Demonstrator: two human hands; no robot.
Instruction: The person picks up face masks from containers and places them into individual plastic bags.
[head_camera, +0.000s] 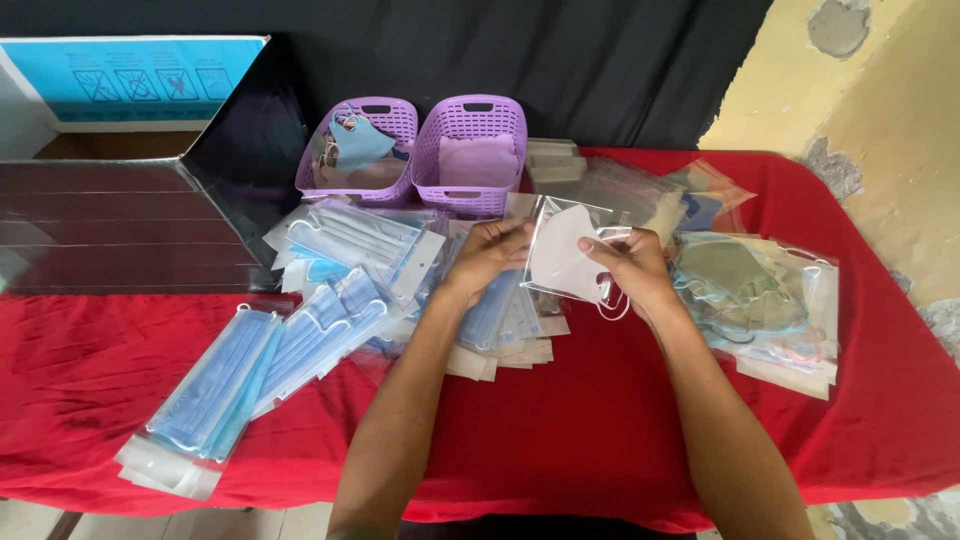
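Note:
A white folded face mask (556, 255) sits half inside a clear plastic sleeve (566, 212), held above the red tablecloth (540, 430). My left hand (488, 255) grips the sleeve's left edge. My right hand (632, 268) pinches the mask and its ear loops at the right side. Under my hands lies a stack of bagged blue masks (500, 315).
Two purple baskets (468, 150) stand at the back, the left basket (350, 150) holding loose masks. Packs of blue masks (215, 385) spread over the left. Bagged masks (760, 290) pile at the right. A dark glossy box flap (120, 225) lies at far left.

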